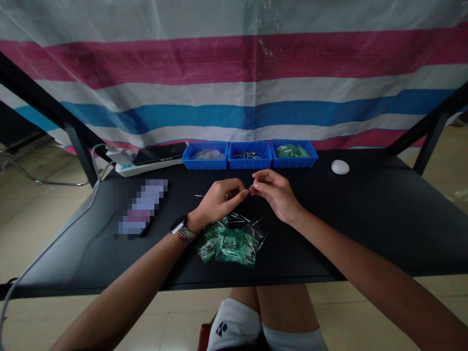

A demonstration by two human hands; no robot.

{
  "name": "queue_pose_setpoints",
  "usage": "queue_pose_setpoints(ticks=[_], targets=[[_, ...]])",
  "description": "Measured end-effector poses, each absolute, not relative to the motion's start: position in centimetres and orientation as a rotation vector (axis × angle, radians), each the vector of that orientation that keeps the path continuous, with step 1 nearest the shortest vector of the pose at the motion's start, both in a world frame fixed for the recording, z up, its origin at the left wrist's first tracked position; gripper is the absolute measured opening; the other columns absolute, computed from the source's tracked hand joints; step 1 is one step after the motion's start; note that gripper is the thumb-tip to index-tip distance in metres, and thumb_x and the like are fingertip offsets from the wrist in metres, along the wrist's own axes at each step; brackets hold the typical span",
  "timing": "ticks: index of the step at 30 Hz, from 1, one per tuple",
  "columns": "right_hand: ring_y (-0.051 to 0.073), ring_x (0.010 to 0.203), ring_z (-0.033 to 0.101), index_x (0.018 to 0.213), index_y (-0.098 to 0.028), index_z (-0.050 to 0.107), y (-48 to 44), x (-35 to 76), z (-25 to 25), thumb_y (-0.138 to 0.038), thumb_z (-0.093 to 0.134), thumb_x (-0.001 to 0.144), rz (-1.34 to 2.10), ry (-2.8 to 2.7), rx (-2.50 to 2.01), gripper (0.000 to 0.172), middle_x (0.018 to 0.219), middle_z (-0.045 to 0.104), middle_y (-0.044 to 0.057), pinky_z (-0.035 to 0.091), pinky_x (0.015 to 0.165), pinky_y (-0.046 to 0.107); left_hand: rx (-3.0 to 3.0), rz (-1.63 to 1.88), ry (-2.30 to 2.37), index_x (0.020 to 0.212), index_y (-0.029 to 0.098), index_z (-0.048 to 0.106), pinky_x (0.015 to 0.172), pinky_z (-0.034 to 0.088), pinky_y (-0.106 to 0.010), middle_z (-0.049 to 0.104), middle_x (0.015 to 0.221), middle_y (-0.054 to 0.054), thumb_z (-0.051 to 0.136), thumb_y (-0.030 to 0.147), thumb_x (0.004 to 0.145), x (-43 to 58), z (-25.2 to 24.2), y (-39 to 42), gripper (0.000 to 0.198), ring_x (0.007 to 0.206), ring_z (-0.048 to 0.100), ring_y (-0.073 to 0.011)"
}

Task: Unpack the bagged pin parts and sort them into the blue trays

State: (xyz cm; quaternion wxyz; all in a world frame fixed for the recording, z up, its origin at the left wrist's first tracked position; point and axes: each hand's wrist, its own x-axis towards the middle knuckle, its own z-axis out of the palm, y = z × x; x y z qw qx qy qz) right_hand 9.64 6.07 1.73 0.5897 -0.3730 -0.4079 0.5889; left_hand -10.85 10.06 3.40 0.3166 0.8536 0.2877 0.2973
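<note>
My left hand (224, 199) and my right hand (277, 193) meet over the middle of the table, fingers bent and closed. Between their fingertips shows a slim silver blind rivet (250, 186). Silvery bits also glint under the curled fingers of my left hand, mostly hidden. Below the hands lies a pile of small clear bags with green plastic pieces (229, 246). Several loose blind rivets (239, 217) are scattered at the pile's upper and right edges. One more loose rivet (199, 196) lies left of my left hand.
Three blue bins stand at the back: the left bin (204, 165) holds clear bags, the middle bin (250, 164) metal rivets, the right bin (294, 162) green packets. A phone (144, 207), a power strip (153, 166) with a dark device (160, 153), and a white mouse (340, 167) surround the workspace.
</note>
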Motion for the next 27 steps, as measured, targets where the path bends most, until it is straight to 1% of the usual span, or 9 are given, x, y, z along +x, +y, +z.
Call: queue_pose_setpoints(ticks=[5,10,14,18,23,27], targets=[[0.015,0.077,0.073,0.091,-0.021,0.073,6.02,9.56,1.68,-0.031,0.091,0.072,1.329,-0.983,-0.885,0.027,0.084,0.073,-0.001,0.063,0.078,0.033,2.045,0.817,0.768,0.081,0.018,0.068,0.066,0.05,-0.027,0.071,0.076,-0.004,0.056,0.047,0.106,-10.93,3.31,10.28,0.04,0.07,0.068,-0.0169],[0.016,0.073,0.071,0.088,-0.021,0.072,5.97,9.39,1.69,-0.034,0.092,0.072,1.263,-1.046,-0.931,0.028,0.083,0.072,-0.001,0.063,0.074,0.034,1.893,0.898,0.812,0.082,0.018,0.066,0.062,0.052,-0.026,0.068,0.075,-0.004,0.065,0.05,0.101,-10.75,3.34,10.25,0.037,0.068,0.067,-0.0164],[0.016,0.074,0.072,0.092,-0.022,0.07,6.02,9.59,1.79,-0.032,0.089,0.073,1.316,-1.006,-0.951,0.029,0.087,0.071,-0.001,0.064,0.072,0.032,1.843,0.965,0.824,0.087,0.017,0.066,0.06,0.051,-0.024,0.067,0.077,-0.003,0.075,0.044,0.095,-10.42,3.33,10.13,0.029,0.064,0.064,-0.0135],[0.016,0.071,0.073,0.09,-0.022,0.067,6.22,9.89,1.59,-0.034,0.084,0.075,1.414,-0.896,-0.951,0.026,0.086,0.071,-0.001,0.064,0.067,0.032,1.831,0.995,0.828,0.091,0.017,0.068,0.062,0.052,-0.023,0.069,0.077,-0.003,0.077,0.037,0.095,-10.25,3.44,10.01,0.023,0.067,0.066,-0.013],[0.017,0.07,0.073,0.089,-0.021,0.066,6.24,9.89,1.53,-0.039,0.082,0.079,1.48,-0.896,-0.941,0.026,0.078,0.068,-0.002,0.065,0.064,0.033,1.739,1.045,0.798,0.093,0.017,0.067,0.062,0.055,-0.024,0.071,0.082,-0.003,0.079,0.037,0.092,-10.18,3.65,9.95,0.024,0.069,0.071,-0.014],[0.017,0.072,0.072,0.084,-0.021,0.066,5.86,9.65,1.69,-0.034,0.085,0.077,1.444,-0.954,-0.915,0.025,0.078,0.068,-0.002,0.067,0.068,0.035,1.727,1.03,0.796,0.094,0.017,0.068,0.06,0.055,-0.023,0.072,0.083,-0.003,0.081,0.037,0.091,-10.19,3.7,9.9,0.024,0.069,0.071,-0.014]])
